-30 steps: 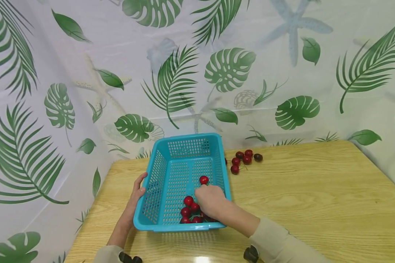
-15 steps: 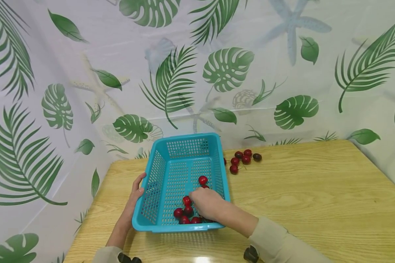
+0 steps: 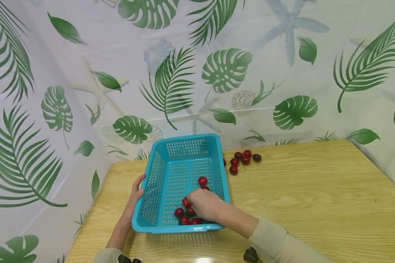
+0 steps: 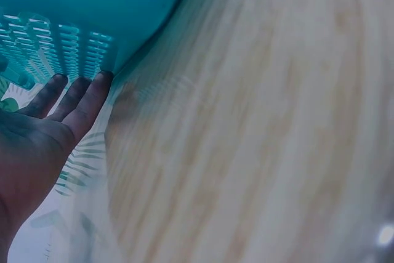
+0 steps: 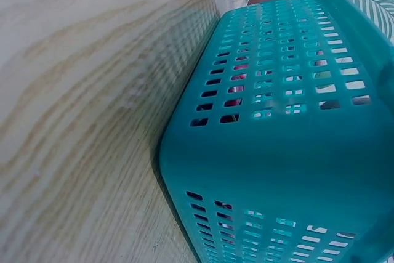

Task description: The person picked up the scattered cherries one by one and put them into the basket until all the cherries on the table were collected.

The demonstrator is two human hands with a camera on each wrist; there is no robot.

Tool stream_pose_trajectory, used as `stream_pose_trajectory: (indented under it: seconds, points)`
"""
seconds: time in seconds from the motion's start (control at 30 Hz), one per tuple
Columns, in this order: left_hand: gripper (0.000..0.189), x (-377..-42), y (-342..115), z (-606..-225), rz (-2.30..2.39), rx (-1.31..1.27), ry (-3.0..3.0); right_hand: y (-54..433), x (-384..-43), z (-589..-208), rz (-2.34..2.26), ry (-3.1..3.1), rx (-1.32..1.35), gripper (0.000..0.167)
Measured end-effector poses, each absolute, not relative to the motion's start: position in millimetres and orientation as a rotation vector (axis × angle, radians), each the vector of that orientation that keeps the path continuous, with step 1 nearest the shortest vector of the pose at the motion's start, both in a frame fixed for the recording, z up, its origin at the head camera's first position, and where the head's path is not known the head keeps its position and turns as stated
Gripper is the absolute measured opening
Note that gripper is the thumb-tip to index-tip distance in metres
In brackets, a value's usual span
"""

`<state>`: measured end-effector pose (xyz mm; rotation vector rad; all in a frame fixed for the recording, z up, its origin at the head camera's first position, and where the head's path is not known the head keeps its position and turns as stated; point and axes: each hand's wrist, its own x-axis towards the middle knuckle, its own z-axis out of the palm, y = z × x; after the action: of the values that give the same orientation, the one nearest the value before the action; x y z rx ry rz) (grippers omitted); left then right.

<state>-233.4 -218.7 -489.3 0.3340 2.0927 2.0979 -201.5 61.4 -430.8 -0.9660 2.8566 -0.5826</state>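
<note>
A blue-green plastic basket (image 3: 176,229) with perforated walls stands on the table. Several red cherries (image 3: 184,220) lie in its near right part, one cherry (image 3: 202,180) farther back. My right hand (image 3: 204,206) reaches down among them, knuckles up, its fingertips hidden. Right beside its thumb side is a cherry (image 3: 185,202); whether the hand pinches one I cannot tell. At the basket's left side my left hand (image 3: 135,191) rests against the outer wall; in the left wrist view its fingers (image 4: 86,106) reach out straight to that wall.
On the wooden table (image 3: 303,197), several more cherries (image 3: 245,160) lie loose behind the basket's right side, some darker than others. A leaf-patterned cloth (image 3: 227,87) hangs along the back and left of the table.
My right hand has shifted slightly left and toward the near side inside the basket. Some cherries under it have rolled left, and another shows behind it. The left hand stays at the basket.
</note>
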Motion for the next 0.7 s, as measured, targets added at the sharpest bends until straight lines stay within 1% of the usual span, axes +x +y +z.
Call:
stream_pose_trajectory:
  seconds: [0.07,0.27,0.5,0.63,0.7]
  points:
    - [0.059,-232.7,-218.9,-489.7,2.099,0.34,2.096,60.8,-201.3,-431.4,-0.579,2.843,-0.973,0.014]
    - [0.059,-231.1,-219.8,-489.9,2.091,0.362,2.097,60.5,-200.3,-433.1,-0.568,2.842,-1.009,0.01]
    - [0.057,-231.7,-218.9,-489.6,2.096,0.36,2.095,60.1,-200.7,-432.7,-0.553,2.857,-1.039,0.016]
    - [0.054,-237.1,-215.8,-489.1,2.109,0.419,2.153,60.3,-201.2,-432.2,-0.558,2.876,-1.048,0.018]
    - [0.055,-240.1,-214.0,-488.8,2.122,0.456,2.181,60.6,-202.0,-432.7,-0.575,2.886,-1.047,0.022]
